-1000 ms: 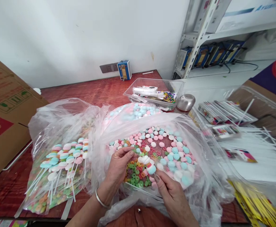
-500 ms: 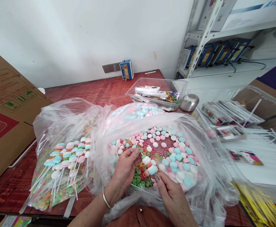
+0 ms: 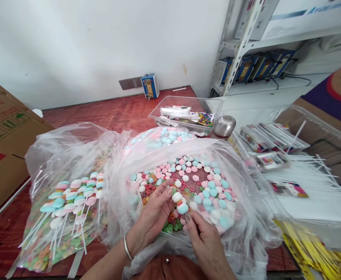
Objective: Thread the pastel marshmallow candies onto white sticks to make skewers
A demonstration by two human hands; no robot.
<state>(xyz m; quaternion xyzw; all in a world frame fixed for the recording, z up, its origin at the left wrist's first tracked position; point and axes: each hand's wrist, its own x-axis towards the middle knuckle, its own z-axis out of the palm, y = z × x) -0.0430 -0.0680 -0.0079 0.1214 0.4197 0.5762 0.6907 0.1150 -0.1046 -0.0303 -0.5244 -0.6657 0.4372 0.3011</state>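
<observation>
A candy skewer [image 3: 180, 203] of white, pink and blue discs, with coloured rings between them, stands tilted over the heap of sweets. My right hand [image 3: 205, 241] pinches it low down, just under the bottom blue disc. Beside its top end is my left hand [image 3: 154, 212], thumb and forefinger close together and the other fingers curled; what they hold, if anything, is too small to make out. Gummy rings [image 3: 174, 223] and pastel candy discs [image 3: 214, 194] lie below and around both hands in an opened clear plastic bag [image 3: 120, 198].
At left, finished candy skewers [image 3: 74, 194] lie on a clear bag of gummy rings [image 3: 42, 256], near a cardboard box [image 3: 9, 128]. Behind stand a clear plastic tub [image 3: 185, 126] and a metal cup [image 3: 224, 126]. White sticks [image 3: 307, 171] and yellow ties [image 3: 310, 249] are at right.
The view has shifted slightly, so the surroundings appear further left. My left fingers have loosened a little beside the skewer's top; my right hand keeps its pinch.
</observation>
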